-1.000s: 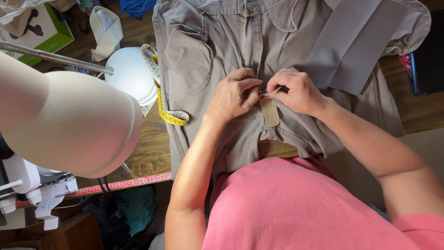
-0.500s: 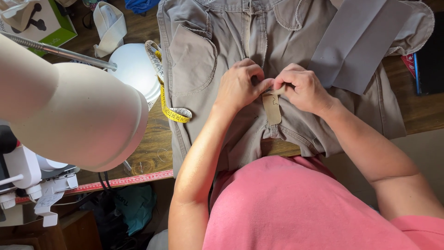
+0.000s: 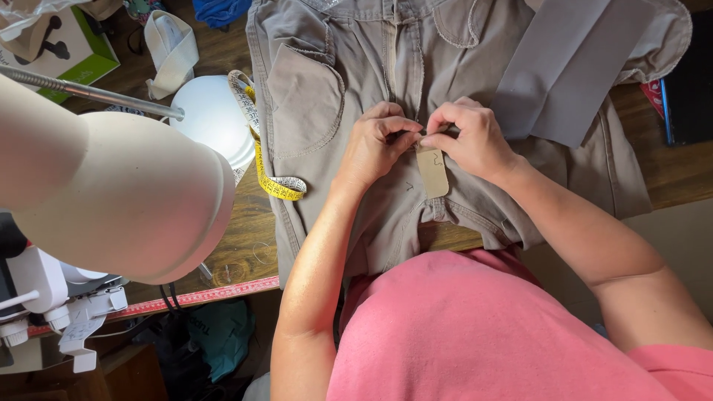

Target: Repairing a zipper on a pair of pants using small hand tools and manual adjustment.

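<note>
Wooden worktable (image 3: 245, 238), cluttered. Khaki trousers (image 3: 371, 74) spread flat across it, grey fabric strip (image 3: 572, 67) laid over their right side. Cream sewing-machine body (image 3: 111, 193) at left, white lamp head (image 3: 212, 122) beside it, yellow tape measure (image 3: 267, 171) along the trousers' edge. Left hand (image 3: 375, 145) and right hand (image 3: 471, 137) meet mid-garment, fingers pinched together on the top of a small tan tag (image 3: 432, 171) lying on the cloth.

White lamp dome (image 3: 212, 122) as landmark. Yellow tape measure (image 3: 261, 160) curls just right of it. Green-and-white box (image 3: 70, 44) up-left. Large cream machine arm (image 3: 111, 189) below-left. Red ruler edge (image 3: 197, 297) well below. Grey fabric sheet (image 3: 568, 70) far right, possibly folded.
</note>
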